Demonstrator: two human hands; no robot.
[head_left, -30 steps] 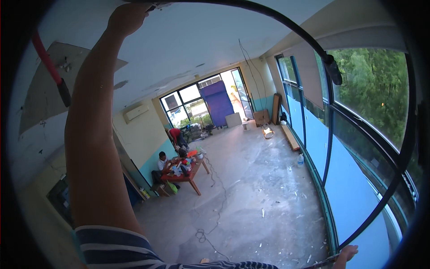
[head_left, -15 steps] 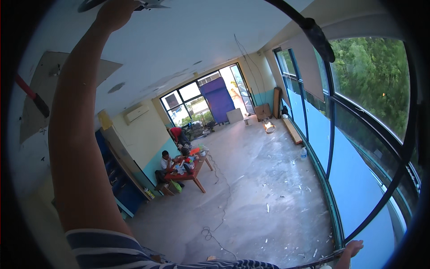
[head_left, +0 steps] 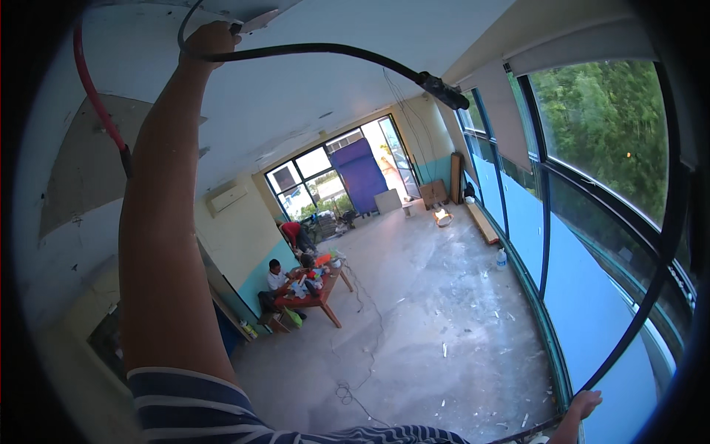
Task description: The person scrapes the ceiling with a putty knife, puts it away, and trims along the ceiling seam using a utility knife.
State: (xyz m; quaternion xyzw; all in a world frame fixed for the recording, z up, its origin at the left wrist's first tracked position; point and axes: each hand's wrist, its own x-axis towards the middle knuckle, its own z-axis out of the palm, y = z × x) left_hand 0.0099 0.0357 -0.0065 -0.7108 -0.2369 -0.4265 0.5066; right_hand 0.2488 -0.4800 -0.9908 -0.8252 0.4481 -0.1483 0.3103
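Remote feed, head view: I have the left hand (head_left: 209, 41) overhead, fingers clenched on the dark handle of a flat-bladed tool (head_left: 260, 20). The blade lies just beyond those fingers, to their right and slightly up; its long axis slants up-right, near the ceiling (head_left: 310, 85), contact unclear to me. Left hand is by far the nearer one. A black cord (head_left: 318, 49) crosses by the wrist. My right hand (head_left: 584, 404) sits low at far right, near the pale blue panel (head_left: 584, 311); I cannot tell whether its fingers grip anything.
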